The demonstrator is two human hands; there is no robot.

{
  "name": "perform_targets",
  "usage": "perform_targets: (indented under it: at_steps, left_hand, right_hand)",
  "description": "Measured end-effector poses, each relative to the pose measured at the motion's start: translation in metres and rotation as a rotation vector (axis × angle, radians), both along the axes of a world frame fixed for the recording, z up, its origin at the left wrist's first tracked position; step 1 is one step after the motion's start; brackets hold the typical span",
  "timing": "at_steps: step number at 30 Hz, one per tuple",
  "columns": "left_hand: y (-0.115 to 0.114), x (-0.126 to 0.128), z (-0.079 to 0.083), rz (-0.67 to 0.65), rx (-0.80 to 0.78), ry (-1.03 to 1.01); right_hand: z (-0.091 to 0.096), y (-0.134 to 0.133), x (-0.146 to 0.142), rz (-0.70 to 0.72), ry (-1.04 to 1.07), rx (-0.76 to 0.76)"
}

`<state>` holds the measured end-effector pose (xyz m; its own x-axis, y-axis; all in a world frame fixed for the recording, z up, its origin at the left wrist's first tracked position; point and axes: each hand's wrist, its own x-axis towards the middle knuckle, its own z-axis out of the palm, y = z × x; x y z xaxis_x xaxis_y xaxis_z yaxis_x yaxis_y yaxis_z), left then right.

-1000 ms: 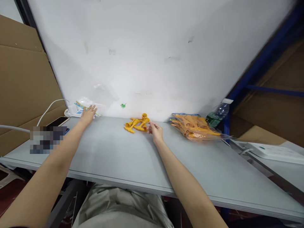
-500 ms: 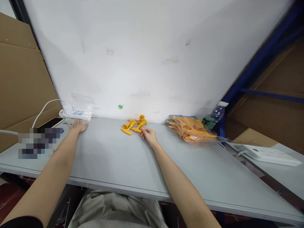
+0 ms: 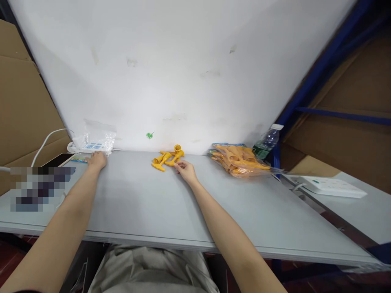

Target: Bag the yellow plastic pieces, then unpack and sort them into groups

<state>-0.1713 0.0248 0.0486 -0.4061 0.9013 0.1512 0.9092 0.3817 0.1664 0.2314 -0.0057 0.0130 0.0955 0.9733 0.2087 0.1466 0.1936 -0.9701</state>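
My left hand [image 3: 97, 161] rests at the back left of the table, its fingers curled at the end of a thin colourful card strip [image 3: 78, 160]. The fingertips are partly hidden, and the strip sticks out to their left. At the middle back, my right hand [image 3: 186, 171] pinches the near tip of a yellow plastic piece [image 3: 178, 154] with a round cup and a curved crossbar. Against it lies a similar yellow piece [image 3: 159, 162], its cup tipped sideways. Both lie on the grey table [image 3: 137, 195].
To the right are clear bags of similar yellow pieces [image 3: 236, 158], with a water bottle [image 3: 269, 142] behind. A power strip [image 3: 91, 147] under clear plastic and a phone [image 3: 59, 161] are at left. Another power strip [image 3: 332, 187] lies far right. A white wall [image 3: 183, 73] closes the back.
My left hand's fingers have gone from spread flat to curled at the card strip. My right hand stays at the yellow piece. The whole view has shifted slightly.
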Motion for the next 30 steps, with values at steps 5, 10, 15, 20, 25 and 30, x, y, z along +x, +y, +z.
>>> perform_targets:
  at_steps: [5, 10, 15, 20, 25, 30]
  left_hand:
    - [0.008, 0.012, 0.016, -0.076, 0.009, 0.052]
    - [0.009, 0.034, 0.023, -0.249, -0.057, 0.115]
    - [-0.002, 0.044, 0.016, -0.342, -0.269, 0.207]
    - [-0.011, 0.036, 0.012, -0.305, -0.309, 0.246]
    - [-0.011, 0.019, 0.01, -0.317, -0.276, 0.274]
    - [-0.014, 0.006, 0.006, -0.311, -0.219, 0.365]
  right_hand:
    - [0.0, 0.003, -0.007, -0.155, -0.219, 0.05]
    - [0.012, 0.008, -0.007, -0.141, -0.099, -0.015]
    - [0.034, 0.014, 0.034, -0.309, 0.324, -0.071]
    - [0.05, 0.017, 0.087, -0.59, 0.748, -0.144]
    - [0.051, 0.02, 0.106, -0.714, 0.719, -0.145]
    - [0.04, 0.023, 0.115, -0.802, 0.432, -0.087]
